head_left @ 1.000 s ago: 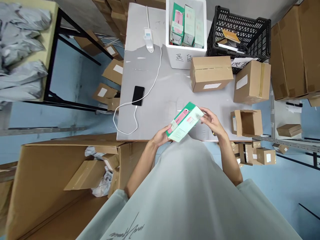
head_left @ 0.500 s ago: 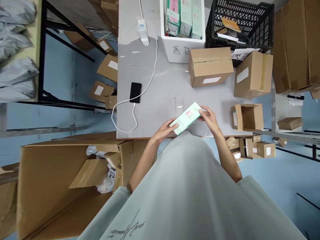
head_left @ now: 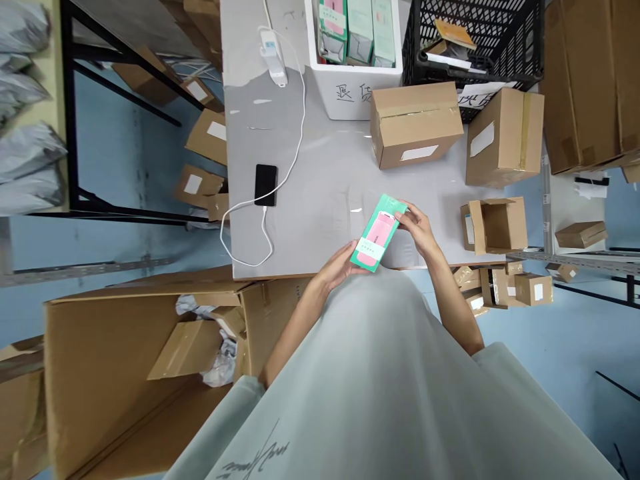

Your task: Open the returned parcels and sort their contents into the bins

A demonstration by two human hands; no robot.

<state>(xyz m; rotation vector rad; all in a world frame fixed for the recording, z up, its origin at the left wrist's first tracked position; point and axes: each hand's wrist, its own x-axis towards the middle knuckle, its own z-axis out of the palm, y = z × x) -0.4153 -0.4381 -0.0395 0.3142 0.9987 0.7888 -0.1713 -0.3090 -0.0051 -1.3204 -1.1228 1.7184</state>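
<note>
A slim green product box point(head_left: 379, 235) with a pink picture on its face is held tilted over the table's front edge. My right hand point(head_left: 418, 231) grips its upper right corner, the thumb on the front and the other fingers partly behind. At the lower left edge my left hand point(head_left: 340, 268) holds the box too, with some fingers hidden behind or below it. Similar green and pink boxes point(head_left: 359, 33) stand in a white bin point(head_left: 350, 93) with handwriting at the back of the table.
A phone point(head_left: 266, 185) with a white cable lies on the grey table point(head_left: 320, 173). Cardboard boxes point(head_left: 417, 123) and a black crate point(head_left: 515, 60) stand at the back right. An open small carton point(head_left: 495, 227) is at the right edge; a large open carton point(head_left: 125, 373) stands at left.
The box has been turned from its pale, printed side to its green and pink face, and is tilted more upright. Both hands have shifted their grip on it. The view has moved slightly.
</note>
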